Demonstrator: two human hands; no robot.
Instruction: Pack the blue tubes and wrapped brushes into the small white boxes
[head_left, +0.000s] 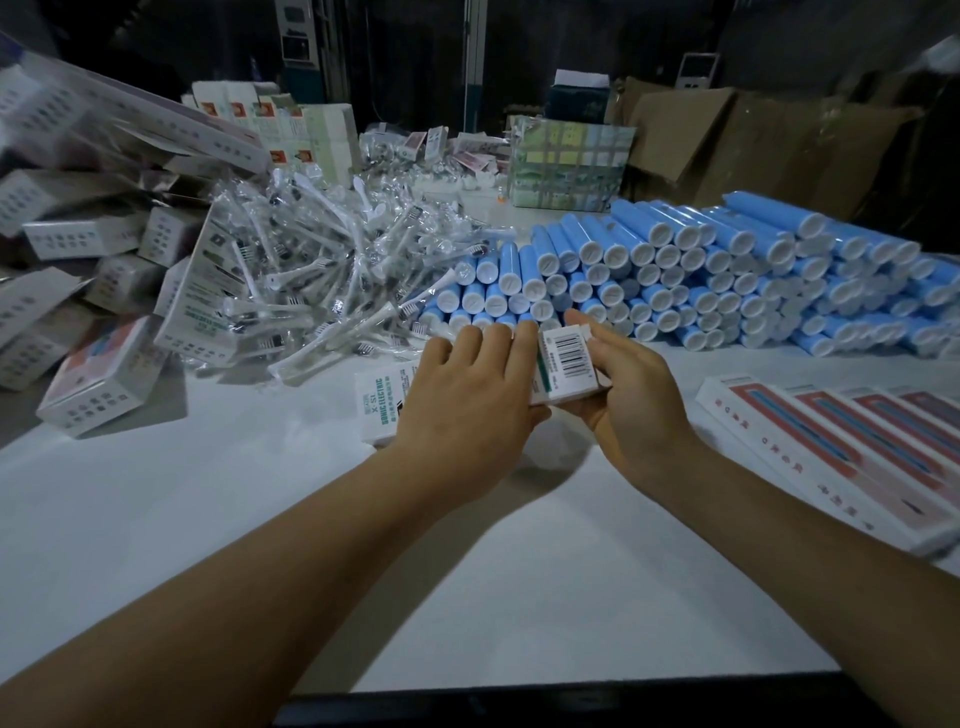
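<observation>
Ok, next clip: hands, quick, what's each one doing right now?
Left hand: lies over the white box, fingers bent across its top, thumb under its edge, holding it.
Right hand: grips the same box from its right side.

both my hands hold a small white box (563, 366) above the desk (467, 571): my left hand (467, 410) wraps its side, my right hand (631, 395) takes the barcoded end in its grip. behind lie stacked blue tubes (701, 275) and, to their left, a heap of wrapped brushes (322, 270).
</observation>
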